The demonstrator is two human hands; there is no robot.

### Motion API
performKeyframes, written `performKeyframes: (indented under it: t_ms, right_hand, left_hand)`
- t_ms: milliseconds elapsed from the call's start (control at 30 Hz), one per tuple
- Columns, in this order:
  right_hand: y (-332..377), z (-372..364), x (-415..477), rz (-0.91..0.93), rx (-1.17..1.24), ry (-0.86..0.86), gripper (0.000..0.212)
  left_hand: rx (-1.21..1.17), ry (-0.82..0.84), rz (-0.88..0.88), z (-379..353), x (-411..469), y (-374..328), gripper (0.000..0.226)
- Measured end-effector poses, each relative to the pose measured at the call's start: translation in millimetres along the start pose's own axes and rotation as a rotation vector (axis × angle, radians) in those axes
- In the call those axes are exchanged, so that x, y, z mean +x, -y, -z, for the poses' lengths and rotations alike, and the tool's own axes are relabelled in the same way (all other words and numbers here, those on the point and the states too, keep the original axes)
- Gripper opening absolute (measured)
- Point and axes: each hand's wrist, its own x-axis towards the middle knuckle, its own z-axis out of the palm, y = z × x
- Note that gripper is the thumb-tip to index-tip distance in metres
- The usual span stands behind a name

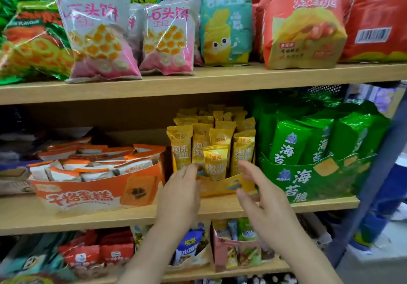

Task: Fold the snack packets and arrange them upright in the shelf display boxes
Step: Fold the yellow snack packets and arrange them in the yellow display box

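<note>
Several yellow snack packets (199,143) stand upright in a yellow display box (222,186) on the middle shelf. One shorter yellow packet (215,162) stands at the front of the box. My left hand (179,193) reaches to the box's left front corner, fingertips touching the packets there. My right hand (257,193) hovers at the box's right front with fingers relaxed and spread, holding nothing.
An orange box of white-and-orange cake packets (97,182) sits to the left, a green seaweed snack box (312,173) to the right. Big chip bags (167,39) fill the upper shelf (198,81). More snack boxes (237,248) stand on the shelf below.
</note>
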Motion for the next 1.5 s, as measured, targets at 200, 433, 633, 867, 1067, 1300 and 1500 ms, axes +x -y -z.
performKeyframes:
  t_ms: [200,433,633,867,1067,1300,1500]
  right_hand:
    - [6,-14,30,0.176,0.044,0.026,0.067]
    - [9,-23,43,0.277,0.048,-0.095,0.039]
    - [29,1,49,0.439,0.243,-0.275,0.022]
    - [47,36,43,0.349,0.866,-0.339,0.017]
    - [28,36,26,0.147,0.958,0.02,0.045]
    - [25,31,10,0.094,0.907,-0.048,0.024]
    - [29,30,4,0.186,0.83,0.03,0.024]
  left_hand:
    - [0.03,-0.03,-0.04,-3,-10,8,0.033]
    - [-0.275,-0.083,0.014,17,-20,-6,0.034]
    - [-0.406,-0.029,0.022,21,-10,-28,0.041]
    - [-0.51,-0.088,-0.01,42,-21,-36,0.046]
    - [-0.943,0.099,0.17,35,-63,-25,0.055]
    - [-0.926,0.166,0.242,31,-80,-24,0.034]
    - [-0.893,0.074,0.206,32,-82,-41,0.047]
